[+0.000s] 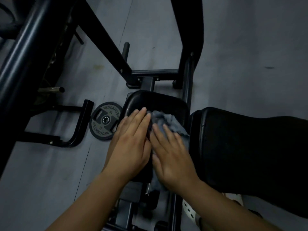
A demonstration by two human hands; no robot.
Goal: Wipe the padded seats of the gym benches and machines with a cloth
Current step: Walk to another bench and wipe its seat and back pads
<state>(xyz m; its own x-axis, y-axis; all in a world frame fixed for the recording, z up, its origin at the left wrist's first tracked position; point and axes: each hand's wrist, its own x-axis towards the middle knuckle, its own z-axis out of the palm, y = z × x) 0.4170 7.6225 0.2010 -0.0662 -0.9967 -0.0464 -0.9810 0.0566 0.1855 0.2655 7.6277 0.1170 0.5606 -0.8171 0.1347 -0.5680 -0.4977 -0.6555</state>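
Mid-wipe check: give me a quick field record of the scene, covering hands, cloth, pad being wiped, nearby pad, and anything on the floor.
left hand: flat, palm down, on the small seat pad, bare of cloth
right hand: flat, pressing on the cloth
cloth: grey, crumpled, under and ahead of the right hand's fingers
seat pad: black, small, far edge uncovered
large pad: black, to the right, untouched by either hand
weight plate: lying flat on the floor, left of the seat pad
floor: grey
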